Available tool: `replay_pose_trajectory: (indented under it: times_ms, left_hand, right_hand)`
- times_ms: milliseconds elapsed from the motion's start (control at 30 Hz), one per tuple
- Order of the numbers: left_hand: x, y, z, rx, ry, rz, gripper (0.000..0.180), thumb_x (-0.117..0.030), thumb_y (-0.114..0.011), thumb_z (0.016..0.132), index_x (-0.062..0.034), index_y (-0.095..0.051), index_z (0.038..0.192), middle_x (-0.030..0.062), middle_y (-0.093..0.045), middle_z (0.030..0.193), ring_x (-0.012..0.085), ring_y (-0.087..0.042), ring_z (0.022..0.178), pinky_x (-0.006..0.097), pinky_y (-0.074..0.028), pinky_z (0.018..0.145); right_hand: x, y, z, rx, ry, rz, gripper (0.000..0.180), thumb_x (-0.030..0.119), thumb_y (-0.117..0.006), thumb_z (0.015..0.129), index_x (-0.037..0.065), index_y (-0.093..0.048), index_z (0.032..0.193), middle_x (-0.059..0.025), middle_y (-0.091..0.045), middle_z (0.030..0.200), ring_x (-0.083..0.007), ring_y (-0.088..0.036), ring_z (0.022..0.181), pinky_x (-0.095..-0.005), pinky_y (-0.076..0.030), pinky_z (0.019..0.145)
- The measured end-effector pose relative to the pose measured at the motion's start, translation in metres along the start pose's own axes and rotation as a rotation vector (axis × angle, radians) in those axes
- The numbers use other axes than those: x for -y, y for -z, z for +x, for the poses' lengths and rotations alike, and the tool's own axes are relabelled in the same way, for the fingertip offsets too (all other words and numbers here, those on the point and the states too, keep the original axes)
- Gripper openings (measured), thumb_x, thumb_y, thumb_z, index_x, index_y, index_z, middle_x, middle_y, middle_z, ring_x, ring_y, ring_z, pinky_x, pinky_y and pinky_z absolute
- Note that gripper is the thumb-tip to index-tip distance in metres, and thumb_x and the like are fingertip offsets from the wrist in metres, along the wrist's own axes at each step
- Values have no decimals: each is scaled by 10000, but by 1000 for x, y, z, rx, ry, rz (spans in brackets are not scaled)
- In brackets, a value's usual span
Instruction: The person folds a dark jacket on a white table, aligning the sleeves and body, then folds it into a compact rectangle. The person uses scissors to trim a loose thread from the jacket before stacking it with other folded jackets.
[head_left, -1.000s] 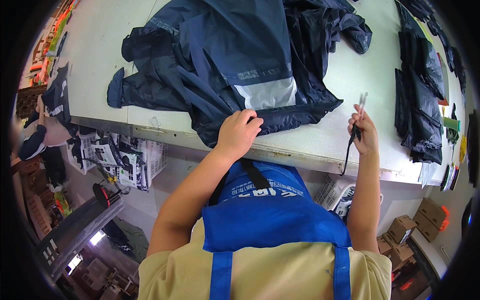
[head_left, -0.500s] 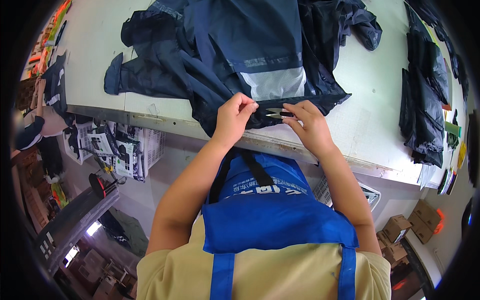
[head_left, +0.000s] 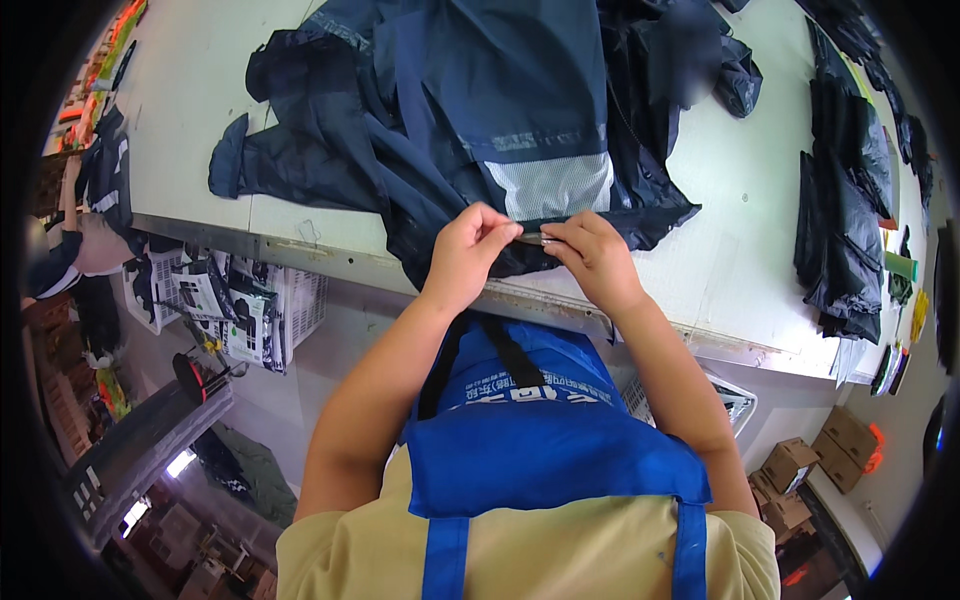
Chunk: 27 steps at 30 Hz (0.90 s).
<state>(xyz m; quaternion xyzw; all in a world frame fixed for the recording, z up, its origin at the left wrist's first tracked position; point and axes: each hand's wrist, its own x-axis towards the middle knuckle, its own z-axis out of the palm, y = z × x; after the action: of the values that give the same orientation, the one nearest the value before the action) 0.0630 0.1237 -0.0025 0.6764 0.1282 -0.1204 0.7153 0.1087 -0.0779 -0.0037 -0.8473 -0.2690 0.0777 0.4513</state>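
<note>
Head view, frame centre: left hand (head_left: pixel 470 250) and right hand (head_left: pixel 592 255) both pinch the hem of a dark navy fabric jacket (head_left: pixel 480 110) on the white table (head_left: pixel 200 110).

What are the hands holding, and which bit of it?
Both hands, left hand and right hand, pinch the near bottom edge of the dark blue jacket lying on the white table; a small item shows between the fingertips.

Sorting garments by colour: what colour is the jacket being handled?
Dark navy jacket with a pale mesh panel; head view.
</note>
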Motion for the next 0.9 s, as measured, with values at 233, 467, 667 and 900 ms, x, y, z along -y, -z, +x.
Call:
replay_pose_trajectory:
  times_ms: [233,467,667,900]
  left_hand:
    - [-7,52,-87,636,-126,430,192,-243,-674,858,-78,-738,932,94,-671,1126,260,-584,1046,374,-425,957]
    - [72,65,-122,-128,720,-880,419,-373,-554,948,-11,-576,1159,161,-639,1150,262,-625,1017,394,-507,895]
    - [50,38,-104,-156,550,-824,374,-111,-567,932,-26,-458,1279,116,-627,1124,216,-624,1003,380,-532,863]
    - [-26,7,-108,-151,49,-622,832,143,-632,753,-117,-236,1437,67,-556,1153,153,-570,1069,298,-450,940]
  right_hand:
    - [-99,110,-55,-667,-514,408,321,231,-560,965,65,-615,1234,39,-521,788,-36,-412,664,-204,-353,558]
    - [-98,167,-72,-1081,-571,627,299,229,-584,951,50,-617,1190,38,-437,744,-48,-414,639,-210,-358,549]
    - [16,38,-11,-57,-510,552,180,109,-572,929,2,-651,1050,19,-575,766,-43,-470,637,-187,-402,601]
    - [96,9,11,470,-226,697,220,84,-507,974,-17,-581,1154,-91,-657,990,-90,-566,665,-240,-489,664]
